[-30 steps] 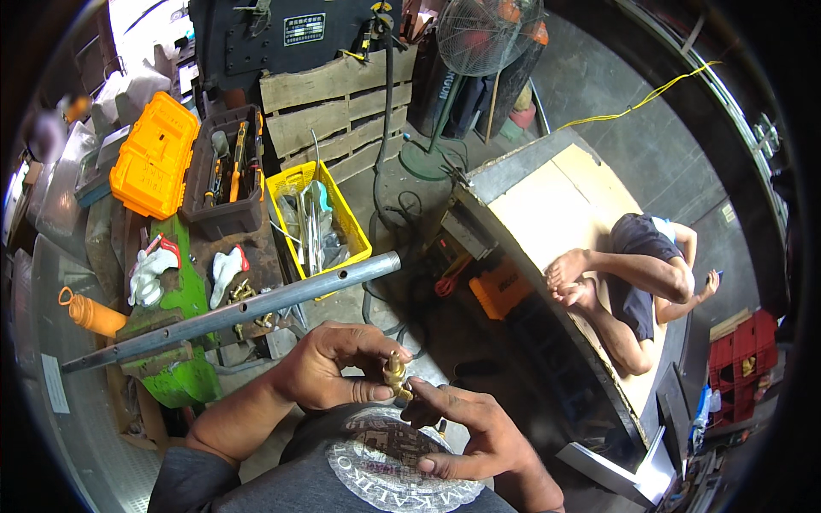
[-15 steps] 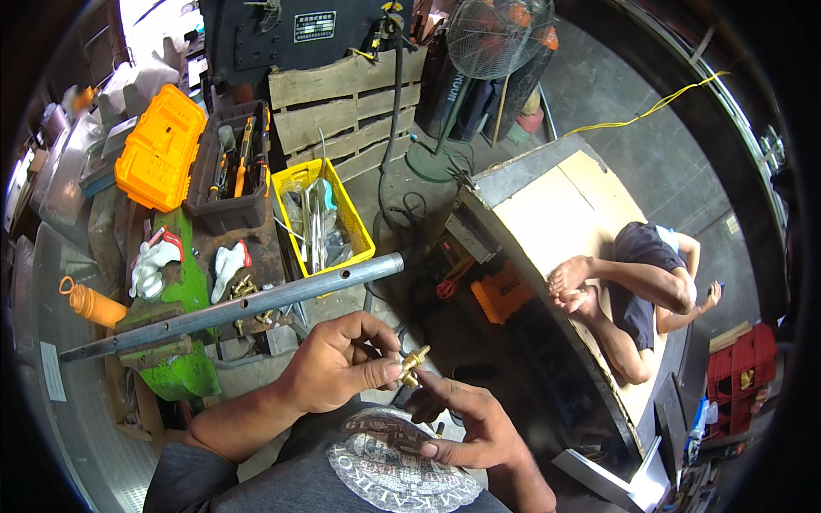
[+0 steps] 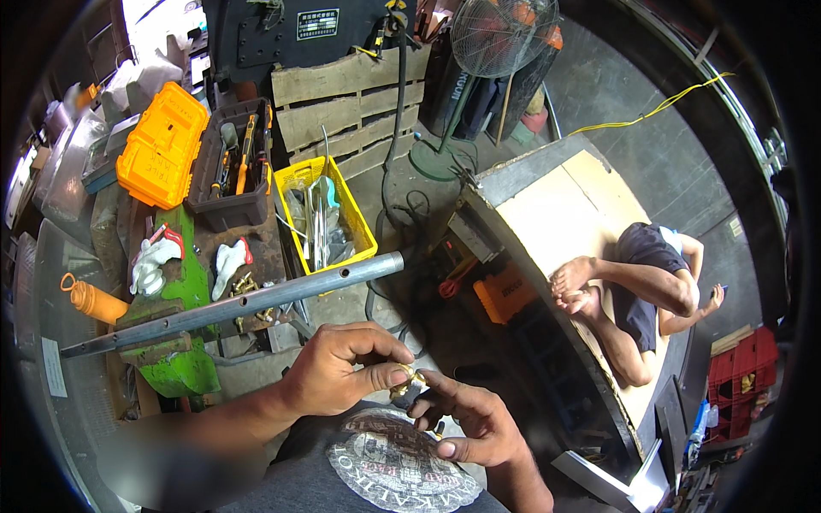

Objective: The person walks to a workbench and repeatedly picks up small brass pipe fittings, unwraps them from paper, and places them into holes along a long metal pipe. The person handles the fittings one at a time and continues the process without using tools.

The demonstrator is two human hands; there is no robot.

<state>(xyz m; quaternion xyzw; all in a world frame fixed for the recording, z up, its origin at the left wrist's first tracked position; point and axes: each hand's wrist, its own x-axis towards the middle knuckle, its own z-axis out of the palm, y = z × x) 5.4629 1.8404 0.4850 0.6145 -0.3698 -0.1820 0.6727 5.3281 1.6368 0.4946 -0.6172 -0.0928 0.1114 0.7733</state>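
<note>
1. The left hand [image 3: 338, 372] pinches a small brass fitting [image 3: 405, 377] between thumb and fingertips, its grip closed on the piece.
2. The right hand [image 3: 470, 419] meets it from below, fingertips touching the same brass fitting; whether its grip clamps the piece or only steadies it, I cannot tell.
3. The fitting sits between both hands, just above the person's dark printed shirt [image 3: 389, 462].
4. Just beyond the hands, a long grey metal pipe [image 3: 239, 306] is held in a green vise [image 3: 175, 342] on the cluttered counter [image 3: 256, 248].
5. A yellow crate [image 3: 359, 231] of metal parts stands behind the pipe, beside an open dark toolbox [image 3: 231, 171] and an orange case [image 3: 161, 145].
6. Another person [image 3: 641, 282] lies on a board at the right, well apart.
</note>
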